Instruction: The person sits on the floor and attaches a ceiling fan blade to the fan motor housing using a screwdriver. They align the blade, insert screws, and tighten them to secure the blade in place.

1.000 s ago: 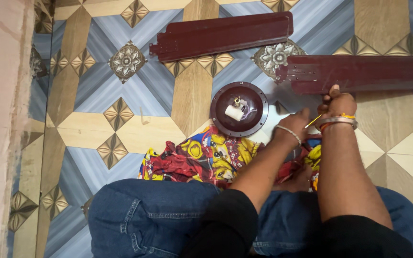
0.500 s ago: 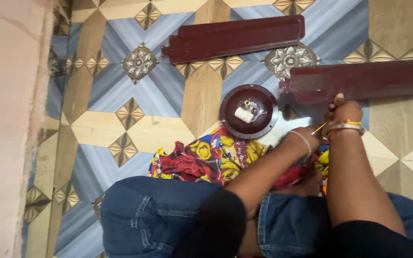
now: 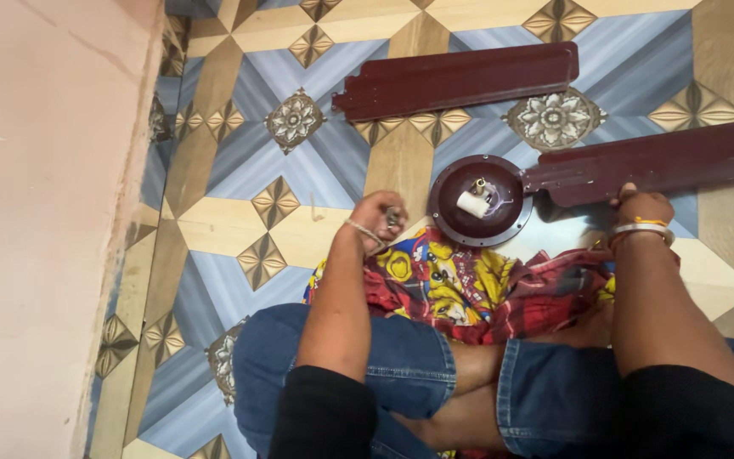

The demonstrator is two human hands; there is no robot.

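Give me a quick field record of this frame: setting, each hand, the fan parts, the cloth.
setting: person seated on a patterned tile floor, pink wall at left
left hand: closed in a grip on a small metal part, too small to identify
right hand: resting on the near fan blade
fan motor housing: round, maroon, on the floor between the hands, joined to the near blade
loose fan blade: lying apart, farther away
cloth: colourful, spread in front of the knees
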